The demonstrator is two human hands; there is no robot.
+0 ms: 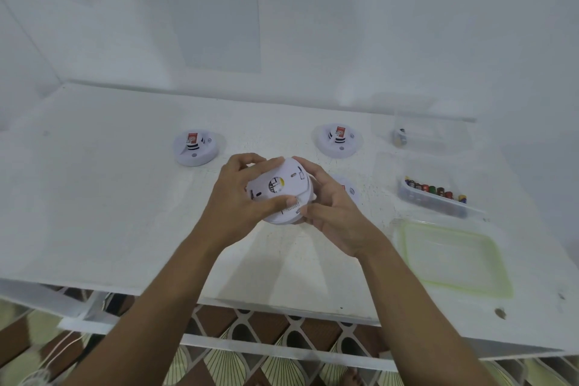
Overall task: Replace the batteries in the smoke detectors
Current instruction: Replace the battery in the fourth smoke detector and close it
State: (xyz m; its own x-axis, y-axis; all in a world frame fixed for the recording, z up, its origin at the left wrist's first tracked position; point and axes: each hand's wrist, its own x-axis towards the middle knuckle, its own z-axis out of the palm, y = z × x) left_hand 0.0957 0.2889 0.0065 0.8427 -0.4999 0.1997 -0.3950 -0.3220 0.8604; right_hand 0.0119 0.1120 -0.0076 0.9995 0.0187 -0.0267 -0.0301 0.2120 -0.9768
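Head view: my left hand (241,197) and right hand (332,213) both grasp one smoke detector (282,189), back side up, lifted above the table (125,197). Judged step — twisting the base off. Grip the rims evenly, turn without prying — battery tray (434,196) waits to the right.

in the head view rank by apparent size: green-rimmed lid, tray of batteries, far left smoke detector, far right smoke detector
1. green-rimmed lid, nearest the camera, so partly inflated
2. tray of batteries
3. far left smoke detector and far right smoke detector: look alike, not ranked
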